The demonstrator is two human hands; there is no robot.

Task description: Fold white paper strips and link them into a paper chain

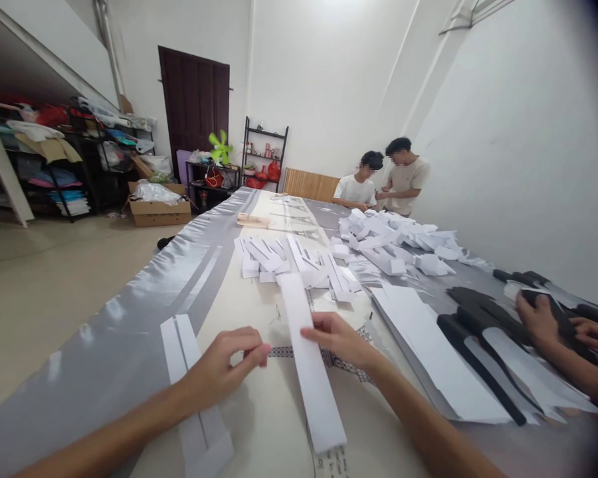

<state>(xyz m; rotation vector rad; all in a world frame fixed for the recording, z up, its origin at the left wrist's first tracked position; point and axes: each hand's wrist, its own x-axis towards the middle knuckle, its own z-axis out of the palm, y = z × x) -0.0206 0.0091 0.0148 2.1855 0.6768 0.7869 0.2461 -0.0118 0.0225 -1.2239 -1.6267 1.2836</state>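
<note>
A long white folded paper strip (311, 372) slants across the middle, held by its right edge between the thumb and fingers of my right hand (341, 337). Its far end reaches toward a pile of white paper pieces (292, 255). Left of the strip and apart from it is my left hand (229, 365), its fingers curled and the thumb and forefinger tips together. I see nothing between them. Beneath my left forearm lies another white folded paper piece (214, 445) with a slit along its length.
To the right are a stack of white sheets (423, 345), dark flat pieces (478, 358) and another person's hands (543, 318). A heap of folded white paper (393, 239) lies farther back. Two people (379, 182) are at the table's far end. A printed cloth (259, 411) covers the table.
</note>
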